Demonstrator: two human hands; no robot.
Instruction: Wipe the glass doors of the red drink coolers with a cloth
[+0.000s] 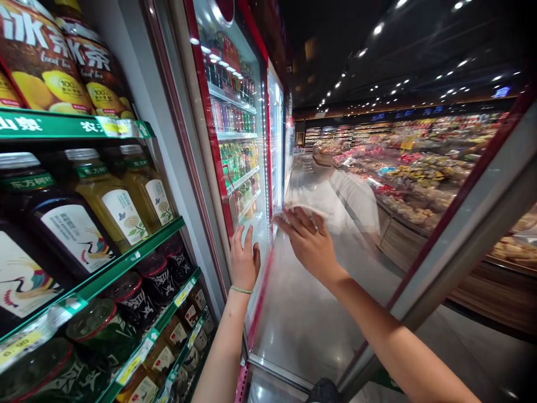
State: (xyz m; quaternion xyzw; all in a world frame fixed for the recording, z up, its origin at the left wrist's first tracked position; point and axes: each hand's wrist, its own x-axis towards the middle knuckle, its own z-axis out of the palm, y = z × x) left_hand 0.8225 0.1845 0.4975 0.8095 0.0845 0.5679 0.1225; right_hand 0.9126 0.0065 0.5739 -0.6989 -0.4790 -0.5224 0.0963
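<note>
My right hand [308,238] lies over a whitish wiping cloth [321,214] and holds it flat to the glass door [319,319]. Only the cloth's edge shows past my fingers, slightly blurred. To its left, my left hand [244,260] is raised with fingers apart and nothing in it, near the door's hinge side. Whether its fingertips touch the glass I cannot tell. A thin band circles my left wrist.
On my left, cooler shelves hold tea bottles [121,215] and dark bottles [146,285] behind a green price rail [126,257]. The door's metal frame [436,257] slants along the right. Beyond the glass are another drinks fridge [235,129] and a display of packaged goods [419,173].
</note>
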